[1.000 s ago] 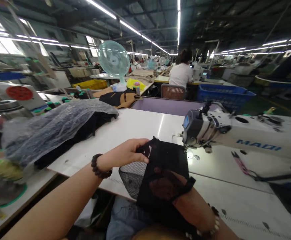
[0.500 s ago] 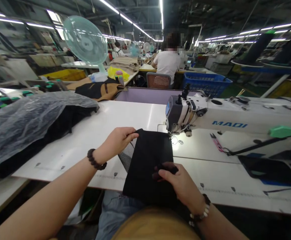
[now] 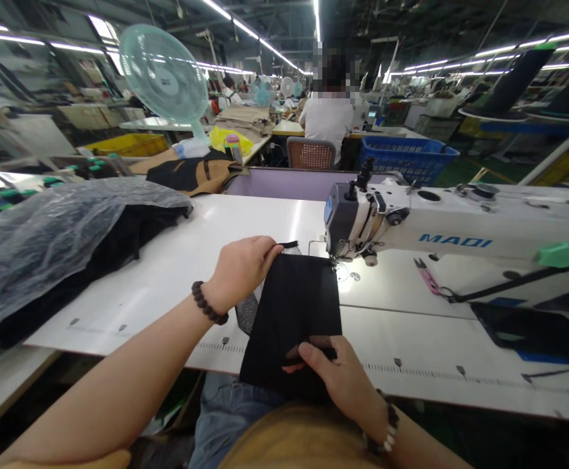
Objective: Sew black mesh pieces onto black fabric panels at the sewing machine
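A black fabric piece (image 3: pixel 296 309) with a mesh layer showing at its left edge lies on the white table (image 3: pixel 176 267), its far corner close to the needle of the white sewing machine (image 3: pixel 440 231). My left hand (image 3: pixel 240 270) pinches the piece's far left corner, fingers closed on the cloth. My right hand (image 3: pixel 333 374) grips the near edge, thumb on top and fingers under the mesh. Both wrists wear bead bracelets.
A plastic-covered pile of dark fabric (image 3: pixel 54 241) sits at the left. Pink thread snips (image 3: pixel 428 277) lie beside the machine. A green fan (image 3: pixel 164 75) stands behind; a seated person (image 3: pixel 328 124) and a blue crate (image 3: pixel 406 159) are farther back.
The fabric piece moved from held-up in the air to flat on the table and slid toward the needle; my left hand advanced with it, my right hand shifted to the near edge.
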